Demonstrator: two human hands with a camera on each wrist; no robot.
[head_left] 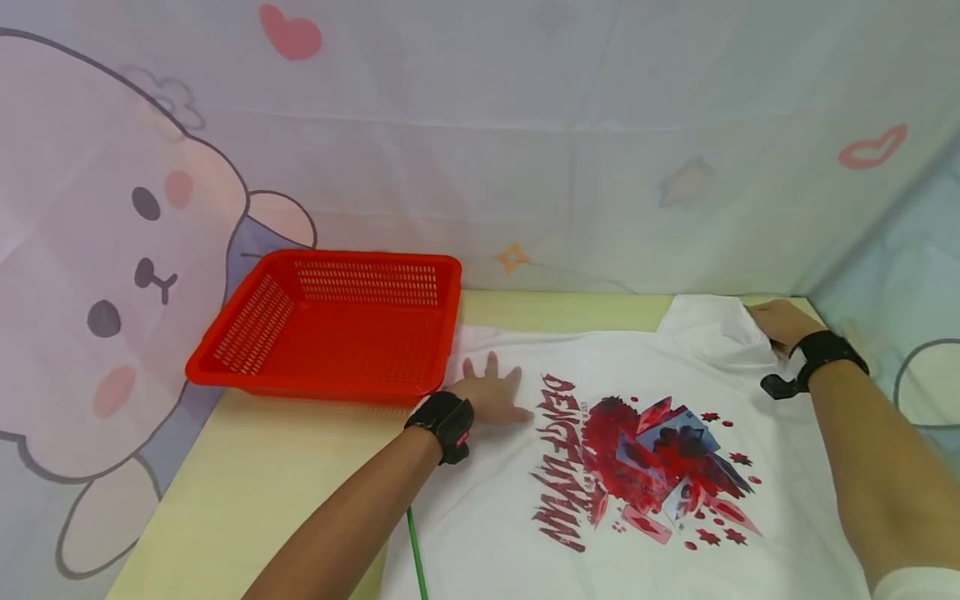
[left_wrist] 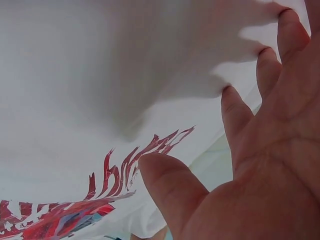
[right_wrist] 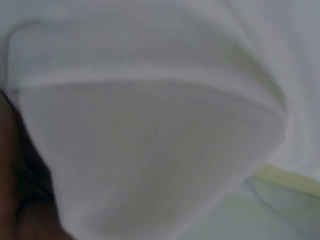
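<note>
A white T-shirt (head_left: 495,500) with red lettering and a red and blue print lies spread on the table. My left hand (head_left: 487,396) rests on it with fingers spread, between the lettering and the red basket. In the left wrist view, the fingertips (left_wrist: 227,95) press into the white cloth and the thumb lies by the lettering. At the far right corner my right hand (head_left: 783,323) grips the shirt's sleeve (head_left: 712,325), which is bunched and folded there. The right wrist view shows the sleeve cloth (right_wrist: 150,150) close up, hiding most of the fingers.
A red plastic basket (head_left: 360,392) with slotted sides stands left of the shirt, close to my left hand. The pale yellow table (head_left: 262,467) shows at the left and along the back. A thin green strip (head_left: 417,558) lies by the shirt's left edge. A printed curtain (head_left: 487,167) hangs behind.
</note>
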